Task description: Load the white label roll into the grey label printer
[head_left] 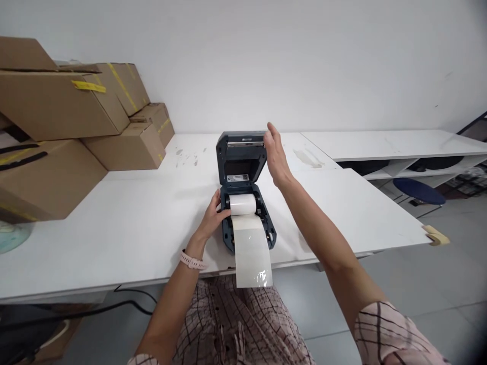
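Note:
A dark grey label printer (227,238) stands on the white table with its lid (241,138) raised. Inside lies a white label roll (243,204), and its strip (251,253) runs toward me over the printer's front and hangs past the table edge. My left hand (213,215) is at the printer's left side, thumb on the rim beside the roll, fingers partly hidden behind the housing. My right hand (276,154) touches the right edge of the raised lid, its fingers extended upward.
Cardboard boxes (57,101) with yellow tape are stacked at the left. The white table (152,223) meets a shelf unit (395,144) at the right, with a blue stool (418,191) beside it. Black cables (125,304) hang below the table at the left.

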`<state>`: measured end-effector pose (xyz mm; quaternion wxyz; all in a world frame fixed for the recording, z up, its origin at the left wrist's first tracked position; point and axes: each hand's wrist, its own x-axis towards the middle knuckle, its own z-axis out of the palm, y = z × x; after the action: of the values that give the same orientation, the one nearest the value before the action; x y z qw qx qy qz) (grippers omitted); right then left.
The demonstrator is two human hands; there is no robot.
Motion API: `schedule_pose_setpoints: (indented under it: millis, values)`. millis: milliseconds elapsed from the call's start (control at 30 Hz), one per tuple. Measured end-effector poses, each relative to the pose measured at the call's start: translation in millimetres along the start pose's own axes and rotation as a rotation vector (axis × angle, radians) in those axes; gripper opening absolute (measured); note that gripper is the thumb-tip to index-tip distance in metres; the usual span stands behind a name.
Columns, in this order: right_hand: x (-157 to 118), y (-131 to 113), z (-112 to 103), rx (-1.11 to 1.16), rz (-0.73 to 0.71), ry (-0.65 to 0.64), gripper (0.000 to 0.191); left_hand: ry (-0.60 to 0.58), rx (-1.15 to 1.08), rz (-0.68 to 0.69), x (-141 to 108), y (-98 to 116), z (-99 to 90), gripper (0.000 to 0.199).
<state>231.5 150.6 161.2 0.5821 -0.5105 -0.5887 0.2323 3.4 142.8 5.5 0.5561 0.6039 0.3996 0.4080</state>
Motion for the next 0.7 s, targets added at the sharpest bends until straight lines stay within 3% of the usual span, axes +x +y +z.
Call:
schedule_pose_setpoints:
  millis: [300,400,500,567,633,700]
  values:
    - [64,26,10,-0.023,0.078,-0.012,0.095,0.044,-0.012,0.061,-5,-11,3.5,0.096]
    - [53,18,12,-0.107,-0.004,0.039,0.095,0.054,-0.015,0.072,-7,-9,5.2,0.092]
    - [17,1,8,-0.254,-0.241,0.095,0.082,0.065,0.004,0.063,-8,-8,6.0,0.092]
    - [-8,-6,5,-0.327,-0.323,-0.047,0.064,0.060,0.013,0.067,-7,-9,6.1,0.092]
    - [-26,-4,3,-0.395,-0.283,-0.358,0.055,0.057,0.009,0.081,-7,-10,6.2,0.090]
    - [-34,8,5,-0.486,-0.172,-0.682,0.065,0.067,0.006,0.086,-7,-12,6.4,0.089]
